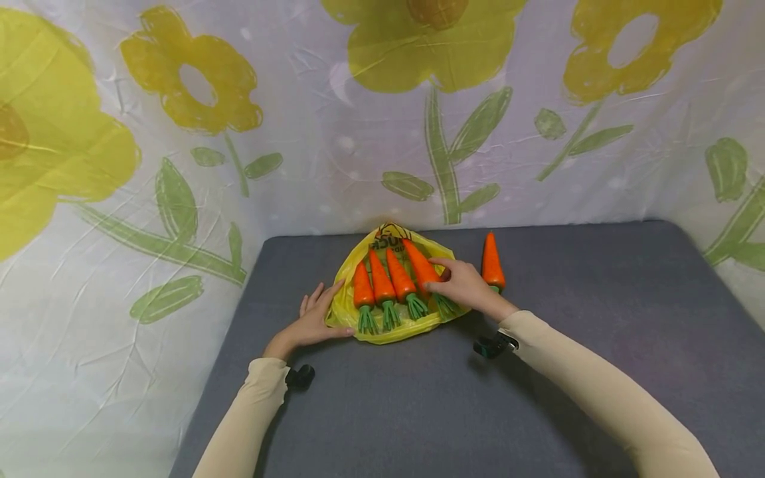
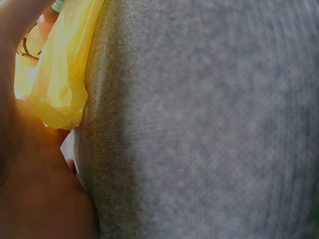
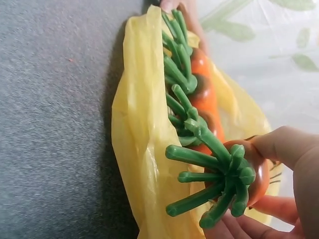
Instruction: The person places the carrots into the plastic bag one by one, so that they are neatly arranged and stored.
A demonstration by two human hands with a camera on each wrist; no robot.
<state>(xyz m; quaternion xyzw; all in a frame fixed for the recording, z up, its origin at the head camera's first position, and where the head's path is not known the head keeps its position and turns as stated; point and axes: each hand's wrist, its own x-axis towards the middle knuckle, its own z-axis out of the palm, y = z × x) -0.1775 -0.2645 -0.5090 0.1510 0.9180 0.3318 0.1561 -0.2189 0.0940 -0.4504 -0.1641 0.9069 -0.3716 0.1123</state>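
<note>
A yellow plastic bag [image 1: 382, 337] lies spread on the table, with several orange toy carrots [image 1: 379, 282] side by side on it, their green stems toward me. My right hand [image 1: 465, 284] grips the rightmost of these, a carrot [image 1: 418, 262], around its thick end. In the right wrist view, thumb and fingers [image 3: 279, 144] hold that carrot [image 3: 259, 172] just behind its green stem. At the bag's left edge my left hand [image 1: 313, 318] rests with thumb and fingers spread, touching the rim. The left wrist view shows the bag [image 2: 65, 84] beside this hand, its fingertips hidden.
One more carrot [image 1: 492, 262] lies on the grey table [image 1: 382, 411], right of the bag and behind my right wrist. A flower-printed cloth [image 1: 299, 166] hangs behind the table and along its left side.
</note>
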